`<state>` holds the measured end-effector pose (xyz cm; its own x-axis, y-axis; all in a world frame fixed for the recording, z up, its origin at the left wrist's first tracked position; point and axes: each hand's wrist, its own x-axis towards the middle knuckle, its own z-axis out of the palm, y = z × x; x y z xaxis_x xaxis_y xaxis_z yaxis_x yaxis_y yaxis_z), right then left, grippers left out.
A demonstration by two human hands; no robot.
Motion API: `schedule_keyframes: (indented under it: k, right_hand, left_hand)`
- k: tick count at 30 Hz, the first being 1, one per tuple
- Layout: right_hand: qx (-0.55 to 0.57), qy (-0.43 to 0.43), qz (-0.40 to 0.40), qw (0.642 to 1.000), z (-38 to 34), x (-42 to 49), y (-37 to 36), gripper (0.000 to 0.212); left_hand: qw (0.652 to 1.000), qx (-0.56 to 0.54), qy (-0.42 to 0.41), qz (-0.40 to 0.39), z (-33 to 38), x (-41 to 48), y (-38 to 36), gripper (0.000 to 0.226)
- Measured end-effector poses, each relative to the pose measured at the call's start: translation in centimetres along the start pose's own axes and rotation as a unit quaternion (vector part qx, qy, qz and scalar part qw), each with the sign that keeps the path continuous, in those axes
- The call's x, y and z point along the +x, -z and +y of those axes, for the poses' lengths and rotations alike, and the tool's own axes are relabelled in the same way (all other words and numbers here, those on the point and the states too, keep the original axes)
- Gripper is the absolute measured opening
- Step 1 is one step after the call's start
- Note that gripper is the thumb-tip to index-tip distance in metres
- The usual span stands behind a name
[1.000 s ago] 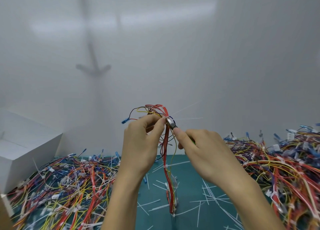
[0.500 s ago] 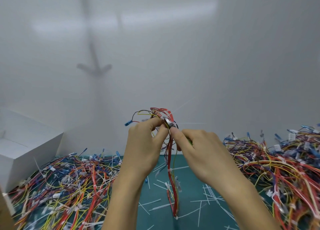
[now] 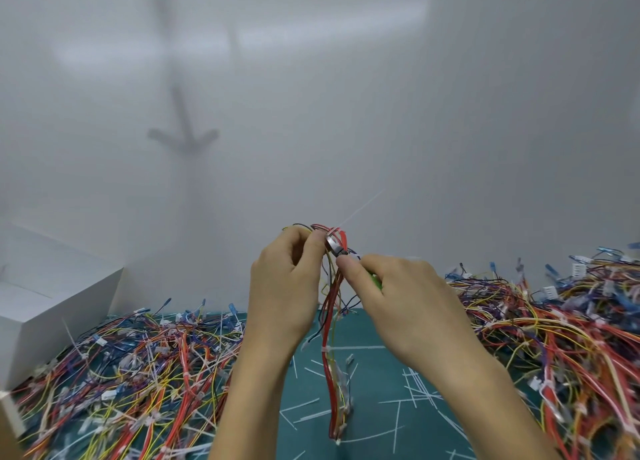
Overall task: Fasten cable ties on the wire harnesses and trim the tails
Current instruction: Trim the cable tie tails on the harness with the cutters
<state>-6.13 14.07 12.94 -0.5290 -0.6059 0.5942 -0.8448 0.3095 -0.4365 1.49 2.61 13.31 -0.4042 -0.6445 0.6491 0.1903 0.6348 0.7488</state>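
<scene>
My left hand (image 3: pixel 287 286) pinches the folded top of a wire harness (image 3: pixel 332 355) of red, yellow and black wires that hangs down over the green mat (image 3: pixel 374 407). My right hand (image 3: pixel 401 300) grips a small cutter (image 3: pixel 335 246) with a green handle, its metal jaws set against the harness top. A thin white cable-tie tail (image 3: pixel 363 205) sticks up and to the right from the harness top. A white tie rings the harness lower down.
Heaps of coloured harnesses lie on the left (image 3: pixel 131 383) and on the right (image 3: pixel 561 321). Cut white tie tails (image 3: pixel 415 390) litter the mat. A white box (image 3: pixel 52 303) stands at the left. A white wall rises behind.
The harness top has turned so the tie tail now points up to the right. The cutter jaws have shifted up onto the harness top beside my left fingertips.
</scene>
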Motion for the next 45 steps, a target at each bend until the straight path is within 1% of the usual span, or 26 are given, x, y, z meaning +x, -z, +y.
schedule_keyframes:
  k: [3,6,10,15,20,26,32,34,38,40,42,44,45]
  right_hand:
    - [-0.013,0.005,-0.005,1.0,-0.2,-0.1,0.0,0.056]
    - [-0.023,0.005,-0.011,1.0,-0.2,-0.1,-0.1,0.057]
    - [-0.028,-0.001,-0.019,0.999,-0.3,-0.1,-0.1,0.059]
    - [-0.014,-0.006,-0.03,0.999,-0.4,-0.1,-0.1,0.06]
    - [0.002,-0.01,-0.042,0.999,-0.4,-0.1,0.0,0.062]
    - [0.026,-0.007,-0.059,0.998,-0.5,-0.1,0.2,0.063]
    - [0.047,-0.007,-0.054,0.997,-0.5,-0.1,0.1,0.066]
    - [0.06,-0.006,-0.049,0.997,-0.5,-0.1,0.0,0.066]
    - [0.102,-0.022,-0.039,0.994,-0.4,0.1,-0.1,0.068]
    - [0.157,-0.046,-0.029,0.986,-0.3,0.4,0.0,0.067]
    - [0.21,-0.068,-0.025,0.975,-0.1,0.6,0.0,0.069]
    - [0.248,-0.077,-0.033,0.965,-0.1,0.7,0.0,0.08]
    - [0.259,-0.08,-0.033,0.962,0.0,0.6,-0.1,0.082]
  left_hand:
    - [1.0,0.015,-0.005,0.013,-0.1,0.0,-0.1,0.027]
    - [0.999,0.025,-0.008,0.022,-0.1,0.0,0.1,0.028]
    - [1.0,0.014,-0.004,0.001,0.0,0.0,0.6,0.03]
    - [1.0,0.019,-0.001,-0.019,-0.2,0.1,0.9,0.032]
    - [0.999,0.038,-0.015,-0.017,-0.4,0.1,0.9,0.03]
    - [0.998,0.059,-0.032,-0.015,-0.5,0.1,1.1,0.032]
    - [0.998,0.041,-0.04,-0.012,-0.4,0.1,1.1,0.029]
    - [0.999,0.031,-0.036,-0.017,-0.3,0.1,1.1,0.027]
    - [0.999,0.0,-0.022,-0.024,-0.3,0.2,1.1,0.031]
    - [0.999,-0.044,0.0,-0.022,-0.5,0.4,1.1,0.033]
    - [0.995,-0.094,0.023,-0.025,-0.7,0.5,1.0,0.03]
    - [0.987,-0.153,0.047,-0.032,-0.7,0.5,1.0,0.025]
    - [0.981,-0.184,0.057,-0.037,-0.6,0.4,1.1,0.023]
